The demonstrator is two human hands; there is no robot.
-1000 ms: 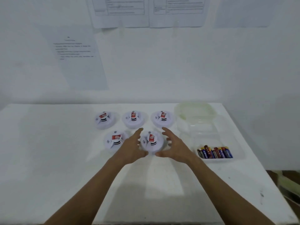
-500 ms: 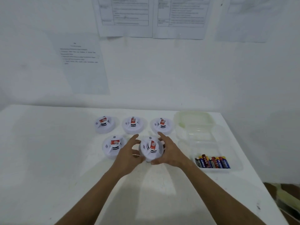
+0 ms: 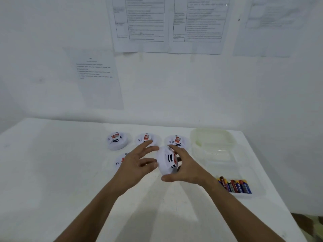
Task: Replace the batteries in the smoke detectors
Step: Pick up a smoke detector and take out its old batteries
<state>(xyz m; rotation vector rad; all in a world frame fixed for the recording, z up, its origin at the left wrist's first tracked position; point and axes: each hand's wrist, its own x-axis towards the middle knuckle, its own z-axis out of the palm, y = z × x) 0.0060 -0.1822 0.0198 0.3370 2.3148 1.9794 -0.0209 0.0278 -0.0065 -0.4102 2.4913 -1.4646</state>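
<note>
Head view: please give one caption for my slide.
Right hand grips a tilted smoke detector; left hand touches it.

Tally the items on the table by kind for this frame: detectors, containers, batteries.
Smoke detectors: 5; back row, front left, and one in the right hand's grip, left hand alongside.
Clear containers: 2.
Batteries: about 6 showing, arm partly hides them.
Total: about 13.

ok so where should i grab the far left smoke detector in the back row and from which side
Take the far left smoke detector by its round outer rim, coming from above with fingers on opposite sides. It lies flat on the table, a low disc, apart from its neighbour, so the rim looks free all round.
</note>
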